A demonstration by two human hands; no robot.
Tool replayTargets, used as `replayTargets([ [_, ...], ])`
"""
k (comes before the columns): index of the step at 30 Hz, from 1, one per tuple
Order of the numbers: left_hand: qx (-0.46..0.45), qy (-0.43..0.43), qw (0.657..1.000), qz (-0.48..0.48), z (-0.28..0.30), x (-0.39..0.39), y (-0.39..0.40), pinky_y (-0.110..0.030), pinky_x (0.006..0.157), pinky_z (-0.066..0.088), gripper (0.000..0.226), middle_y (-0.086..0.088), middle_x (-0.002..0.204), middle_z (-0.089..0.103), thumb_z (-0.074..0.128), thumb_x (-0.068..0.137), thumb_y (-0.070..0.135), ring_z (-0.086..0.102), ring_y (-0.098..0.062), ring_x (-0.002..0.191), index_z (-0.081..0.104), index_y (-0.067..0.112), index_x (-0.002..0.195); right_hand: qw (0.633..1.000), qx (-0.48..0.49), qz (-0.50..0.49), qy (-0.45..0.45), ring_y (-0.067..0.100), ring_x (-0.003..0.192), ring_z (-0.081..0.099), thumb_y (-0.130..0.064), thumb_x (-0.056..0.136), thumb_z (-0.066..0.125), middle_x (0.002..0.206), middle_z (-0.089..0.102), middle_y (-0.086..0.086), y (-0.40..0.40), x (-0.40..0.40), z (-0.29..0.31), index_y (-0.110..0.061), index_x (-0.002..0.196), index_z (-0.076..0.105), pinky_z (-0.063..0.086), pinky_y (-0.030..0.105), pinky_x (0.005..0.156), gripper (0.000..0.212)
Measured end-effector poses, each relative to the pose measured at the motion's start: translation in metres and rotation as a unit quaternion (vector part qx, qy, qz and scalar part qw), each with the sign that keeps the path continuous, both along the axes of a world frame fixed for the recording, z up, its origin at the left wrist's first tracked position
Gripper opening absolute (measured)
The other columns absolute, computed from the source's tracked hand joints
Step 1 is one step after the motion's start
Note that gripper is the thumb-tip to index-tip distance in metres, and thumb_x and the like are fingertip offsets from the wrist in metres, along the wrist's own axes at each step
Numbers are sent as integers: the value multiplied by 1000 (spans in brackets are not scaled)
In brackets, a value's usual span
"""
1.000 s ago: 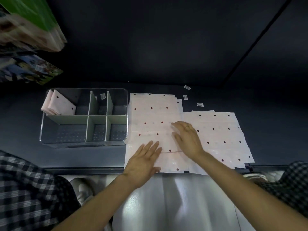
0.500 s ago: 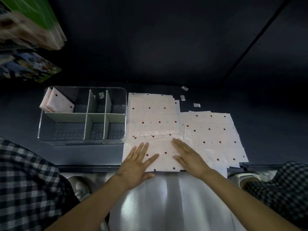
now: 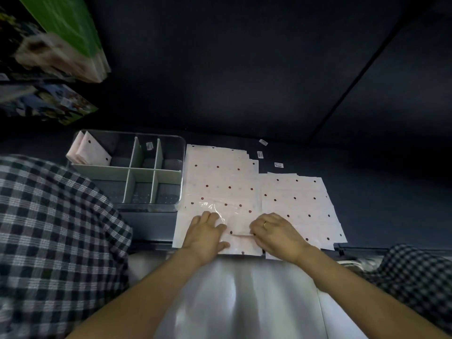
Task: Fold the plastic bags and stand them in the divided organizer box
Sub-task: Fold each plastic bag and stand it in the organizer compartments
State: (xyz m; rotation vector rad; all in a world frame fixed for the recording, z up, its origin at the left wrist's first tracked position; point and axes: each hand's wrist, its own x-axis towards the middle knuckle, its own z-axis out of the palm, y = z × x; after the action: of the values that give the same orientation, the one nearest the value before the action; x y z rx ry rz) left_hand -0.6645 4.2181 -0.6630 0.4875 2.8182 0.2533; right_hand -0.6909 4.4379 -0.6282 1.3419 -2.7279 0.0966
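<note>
I see my left hand (image 3: 205, 234) and right hand (image 3: 277, 232) both curled onto the near part of the top polka-dot plastic bag (image 3: 220, 182), fingers pinching its lifted, crinkled near edge; a ring shows on the right hand. That bag lies on a flat stack at the table's (image 3: 367, 192) front, with a second stack (image 3: 297, 204) just beside it on the right. Left of them stands the divided organizer box (image 3: 181, 167), with folded bags (image 3: 91, 151) standing in its far-left compartment.
</note>
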Motion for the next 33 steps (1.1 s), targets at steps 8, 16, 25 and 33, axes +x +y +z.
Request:
replayTargets([
  [8, 101, 12, 995, 10, -10, 14, 7, -23, 81, 37, 30, 3, 113, 58, 41, 100, 33, 46, -17, 109, 63, 25, 118, 954, -132, -150, -223, 10, 91, 59, -39, 87, 63, 94, 69, -9, -24, 42, -3, -21, 98, 68, 42, 21, 83, 22],
  [16, 213, -51, 963, 156, -16, 9, 9, -28, 68, 38, 26, 7, 82, 54, 47, 98, 22, 44, -18, 91, 66, 17, 81, 804, -217, -314, -457, 10, 77, 55, -17, 82, 71, 80, 63, -7, -1, 6, -7, -25, 81, 62, 42, 19, 71, 12],
  [25, 289, -42, 925, 243, -15, 9, 14, -29, 72, 41, 8, 2, 85, 51, 52, 93, 12, 49, -22, 92, 54, 11, 101, 769, -152, -433, -445, 13, 64, 47, -26, 96, 51, 64, 50, -2, -31, -32, -31, -16, 57, 42, 38, 25, 64, 41],
  [33, 35, 22, 994, -104, -30, 18, 6, -38, 116, -17, 64, 1, 156, -18, 28, 99, 51, -22, -19, 143, -1, 26, 151, 768, -106, -449, -444, 24, 70, 50, -26, 95, 50, 72, 52, 15, -37, -39, -32, -6, 65, 48, 41, 32, 67, 36],
])
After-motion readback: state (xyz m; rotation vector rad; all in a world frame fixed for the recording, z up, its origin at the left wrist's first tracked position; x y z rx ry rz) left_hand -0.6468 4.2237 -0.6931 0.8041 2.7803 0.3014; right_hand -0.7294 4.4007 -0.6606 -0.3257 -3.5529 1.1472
